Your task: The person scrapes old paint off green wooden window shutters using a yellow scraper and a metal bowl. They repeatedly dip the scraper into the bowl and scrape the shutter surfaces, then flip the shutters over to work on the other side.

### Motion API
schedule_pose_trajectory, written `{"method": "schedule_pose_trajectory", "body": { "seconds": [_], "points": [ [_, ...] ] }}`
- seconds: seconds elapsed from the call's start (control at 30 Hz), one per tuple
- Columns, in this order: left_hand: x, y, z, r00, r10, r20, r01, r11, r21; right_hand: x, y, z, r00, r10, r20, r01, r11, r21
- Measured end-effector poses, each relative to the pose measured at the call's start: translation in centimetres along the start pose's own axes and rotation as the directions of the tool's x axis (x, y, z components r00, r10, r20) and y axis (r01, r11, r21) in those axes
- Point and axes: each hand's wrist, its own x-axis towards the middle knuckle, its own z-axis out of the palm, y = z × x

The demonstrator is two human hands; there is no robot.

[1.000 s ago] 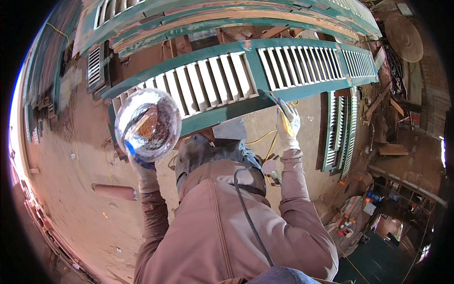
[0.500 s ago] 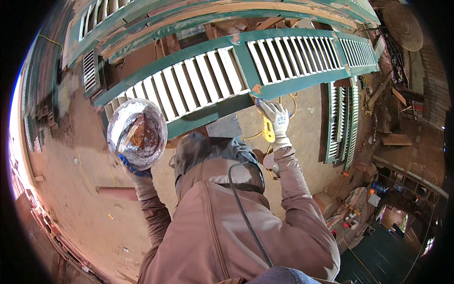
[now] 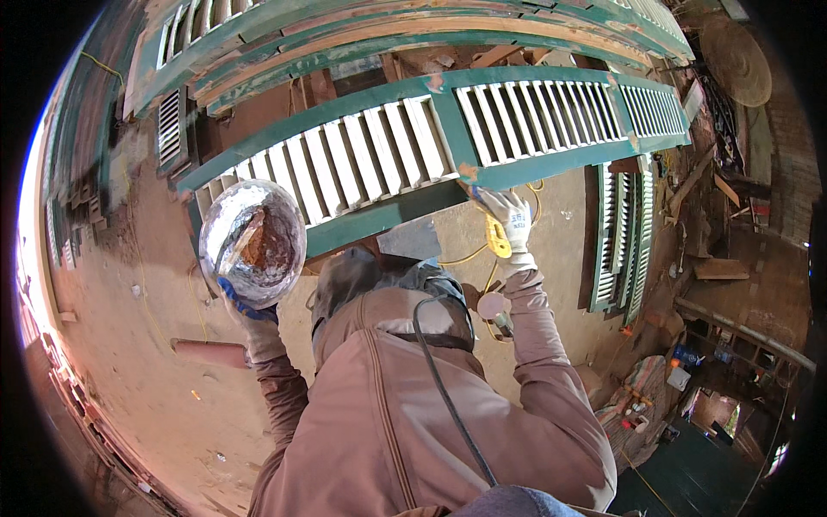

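My gloved left hand [image 3: 245, 306] grips a silvery metal bowl [image 3: 220, 205] by its near rim. Reddish-brown paste [image 3: 265, 246] lies in it, with a light stick-like piece across the paste. My gloved right hand [image 3: 513, 221] is closed around a scraper with a yellow handle [image 3: 498, 238]. The scraper's tip reaches the near edge of a long green shutter [image 3: 405, 207] with white slats. Beside that tip, a brown patch [image 3: 467, 171] marks the shutter's frame. Whether the blade touches the wood I cannot tell.
More green shutter frames [image 3: 362, 45] are stacked beyond. Other shutters [image 3: 622, 233] stand at the right. A yellow cord [image 3: 465, 257] runs on the floor past a round-ended tool [image 3: 493, 305] by my right forearm. A reddish board [image 3: 209, 352] lies at the left.
The view has shifted slightly. My right hand and the scraper remain at the brown patch, with the hand turned a little; the bowl stays in my left hand.
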Motion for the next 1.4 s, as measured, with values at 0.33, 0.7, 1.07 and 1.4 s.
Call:
{"method": "schedule_pose_trajectory", "body": {
  "seconds": [0.33,0.7,1.07,1.4],
  "points": [
    [0.2,1.0,-0.1,0.988,0.071,-0.14,-0.054,0.992,0.117,-0.2,0.7,0.5,0.999,-0.028,0.027,0.029,0.999,-0.03],
    [0.0,9.8,-3.8,0.918,0.338,-0.209,-0.38,0.899,-0.216,2.4,-1.5,1.6,0.983,0.119,0.141,-0.166,0.903,0.396],
    [-4.7,1.8,-15.4,0.748,0.248,-0.616,-0.46,0.862,-0.211,10.1,-22.0,3.8,0.871,-0.473,0.132,0.307,0.736,0.603],
    [-3.1,1.9,-24.9,0.771,0.129,-0.624,-0.417,0.843,-0.34,7.3,-38.0,10.6,0.746,-0.663,0.054,0.438,0.551,0.71]
  ]
}}
